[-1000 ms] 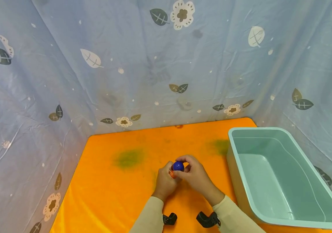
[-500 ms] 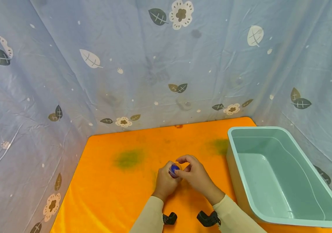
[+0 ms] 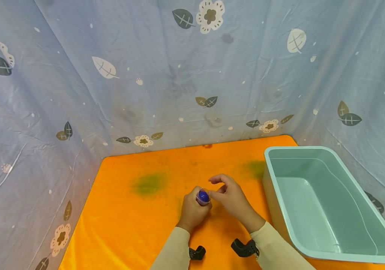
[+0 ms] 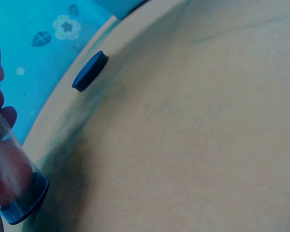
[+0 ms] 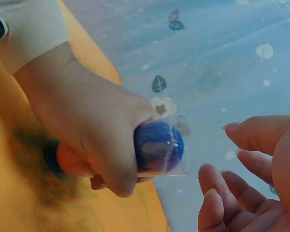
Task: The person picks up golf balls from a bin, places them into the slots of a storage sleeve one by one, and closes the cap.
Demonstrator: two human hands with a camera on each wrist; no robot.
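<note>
My left hand (image 3: 191,213) grips a clear cylindrical tube (image 5: 183,166) with a dark base (image 5: 52,158). Near the tube's mouth, a shiny blue ball (image 3: 204,195) sits inside. Lower down, an orange-red ball (image 5: 71,159) shows through the wall, partly covered by the left hand's fingers. My right hand (image 3: 232,198) is just to the right of the mouth, fingers bent loosely; the right wrist view shows a gap between it and the tube, with nothing in its grasp.
A dark flat disc (image 4: 90,71) lies on the cloth in the left wrist view. A pale green plastic tub (image 3: 313,210) stands at the right of the orange cloth (image 3: 128,217). Patterned blue curtains (image 3: 165,75) enclose the back and sides.
The blue ball has gone from the right hand's fingers down into the tube's mouth. The right hand has let go and drawn back slightly to the right; the left hand stays put.
</note>
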